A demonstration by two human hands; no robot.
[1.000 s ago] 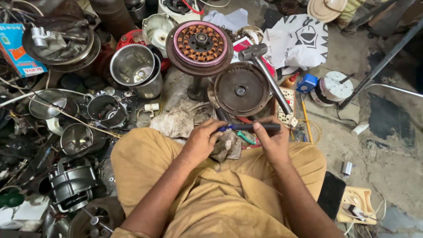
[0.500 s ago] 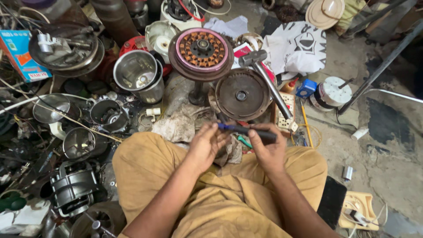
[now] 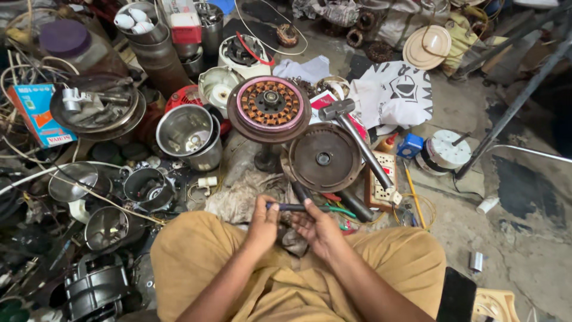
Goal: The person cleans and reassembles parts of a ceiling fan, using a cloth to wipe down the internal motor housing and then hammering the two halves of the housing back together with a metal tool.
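I sit cross-legged on the floor in tan trousers. My left hand (image 3: 263, 223) and my right hand (image 3: 317, 228) both grip a thin dark tool with a blue shaft (image 3: 289, 207), held level just above my lap. Straight ahead stands a round fan motor (image 3: 269, 107) with copper windings and a pink rim, raised on a stand. Beside it lies its dark round cover plate (image 3: 325, 158). A hammer (image 3: 357, 140) with a metal head rests across that plate, its handle pointing toward me.
Steel bowls (image 3: 189, 136) and pots crowd the left. A switch board (image 3: 381, 182), a blue box (image 3: 410, 146) and a white round motor part (image 3: 447, 150) lie right. A dirty rag (image 3: 238, 200) is by my knee. Cables, a black stand leg (image 3: 512, 101).
The view has shifted, so the motor and plate sit lower in frame. My hands have drawn slightly closer to my lap, still holding the tool between them.
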